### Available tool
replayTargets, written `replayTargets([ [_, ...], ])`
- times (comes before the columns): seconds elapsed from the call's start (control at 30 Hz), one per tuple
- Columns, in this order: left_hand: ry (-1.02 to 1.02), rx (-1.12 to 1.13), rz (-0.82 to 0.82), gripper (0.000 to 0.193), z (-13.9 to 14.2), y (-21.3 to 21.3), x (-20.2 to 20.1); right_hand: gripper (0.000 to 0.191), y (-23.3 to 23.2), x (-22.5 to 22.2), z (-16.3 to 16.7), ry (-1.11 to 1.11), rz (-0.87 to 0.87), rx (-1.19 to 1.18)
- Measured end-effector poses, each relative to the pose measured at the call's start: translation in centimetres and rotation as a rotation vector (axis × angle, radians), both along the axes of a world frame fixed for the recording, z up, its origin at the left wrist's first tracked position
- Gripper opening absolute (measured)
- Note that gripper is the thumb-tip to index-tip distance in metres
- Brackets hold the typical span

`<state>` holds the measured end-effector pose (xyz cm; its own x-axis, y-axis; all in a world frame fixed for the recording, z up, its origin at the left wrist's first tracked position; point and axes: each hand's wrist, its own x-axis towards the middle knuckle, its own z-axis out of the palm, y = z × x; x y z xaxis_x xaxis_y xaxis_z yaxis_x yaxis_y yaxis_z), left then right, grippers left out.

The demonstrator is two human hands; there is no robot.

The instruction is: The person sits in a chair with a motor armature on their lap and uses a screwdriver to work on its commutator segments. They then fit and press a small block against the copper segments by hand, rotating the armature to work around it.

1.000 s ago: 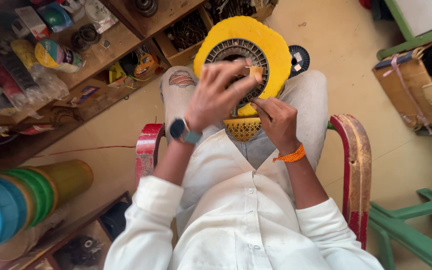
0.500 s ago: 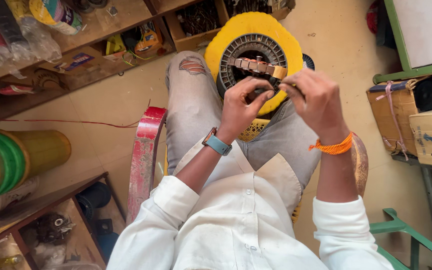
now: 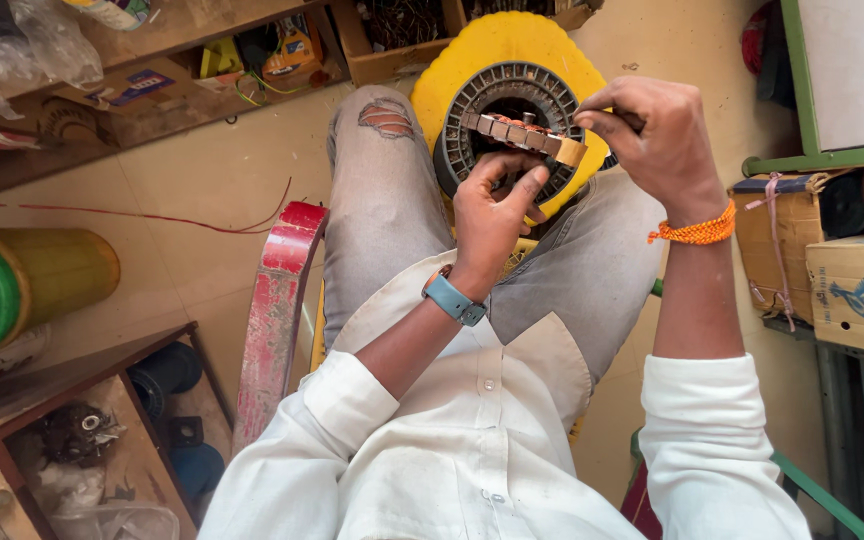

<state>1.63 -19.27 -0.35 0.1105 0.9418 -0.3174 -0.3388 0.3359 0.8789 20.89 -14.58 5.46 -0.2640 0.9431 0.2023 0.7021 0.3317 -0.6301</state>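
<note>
Slotted metal ring worked over a yellow stool

The ring (image 3: 512,100) is now steadied from below by the left hand (image 3: 487,215); a wooden strip (image 3: 522,135), formerly shared, is pinched across it by the right hand (image 3: 652,135).

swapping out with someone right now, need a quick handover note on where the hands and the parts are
Left hand: raised from below, fingertips on the underside of the slotted strip, propping it up.
Right hand: pinching the strip's right end, with a dark thin tool or wire that is hard to make out.
The strip lies across the face of the round stator ring, which rests on the yellow stool between the knees.
Done: strip is placed over the ring.
Left: the ring's slots look empty of wire; no coil seated that I can see.
</note>
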Motion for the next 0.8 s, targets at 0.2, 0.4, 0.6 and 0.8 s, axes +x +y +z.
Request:
replayTargets([
  [0.2,0.075,-0.101,0.095,0.021,0.5,0.5,0.9,0.014,2.0,0.5,-1.8,-0.046,-0.004,-0.05],
  [0.4,0.131,-0.113,0.148,0.019,0.9,0.8,1.9,0.011,3.0,0.5,-4.1,0.095,-0.014,-0.052],
  [0.6,0.14,-0.107,0.157,0.021,0.4,0.4,2.0,0.014,2.6,0.7,-5.4,0.06,-0.121,-0.07],
  [0.8,0.186,-0.012,0.196,0.021,-0.6,0.2,2.5,0.007,1.5,2.0,-6.9,0.123,-0.09,-0.061],
])
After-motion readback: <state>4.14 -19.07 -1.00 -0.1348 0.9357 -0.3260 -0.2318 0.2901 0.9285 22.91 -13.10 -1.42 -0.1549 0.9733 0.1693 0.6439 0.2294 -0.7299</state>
